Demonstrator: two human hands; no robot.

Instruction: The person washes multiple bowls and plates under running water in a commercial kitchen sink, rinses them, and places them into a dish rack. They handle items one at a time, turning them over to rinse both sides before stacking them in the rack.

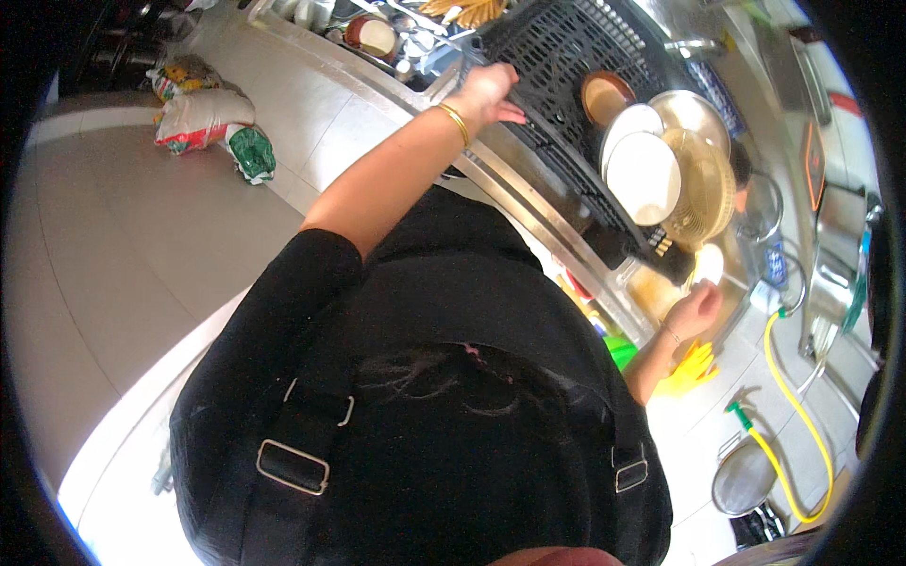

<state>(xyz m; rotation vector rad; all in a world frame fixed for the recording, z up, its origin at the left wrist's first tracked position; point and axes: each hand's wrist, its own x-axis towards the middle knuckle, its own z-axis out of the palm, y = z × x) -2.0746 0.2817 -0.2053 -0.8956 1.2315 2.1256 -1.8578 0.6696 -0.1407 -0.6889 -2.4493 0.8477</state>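
A black plastic crate [559,67] lies across the stainless steel sink in front of me, its near long side running down to the right. At the upper end of that side, my left hand [492,95] is closed on the rim. My right hand [697,310] is by the crate's lower right corner, next to a small white dish [710,263]; its fingertips are hidden, so its grip is unclear. Inside the crate are a brown-rimmed bowl [606,100], white plates [643,177], a round metal dish [692,117] and a yellowish plastic basket [708,187].
Spoons and other small ware [417,42] fill the basin at upper left, near wooden chopsticks [463,10]. A yellow rubber glove [686,371] hangs below the sink's right end. A yellow hose [793,407] and sieve [743,477] are at right. Several bags [202,120] lie at left.
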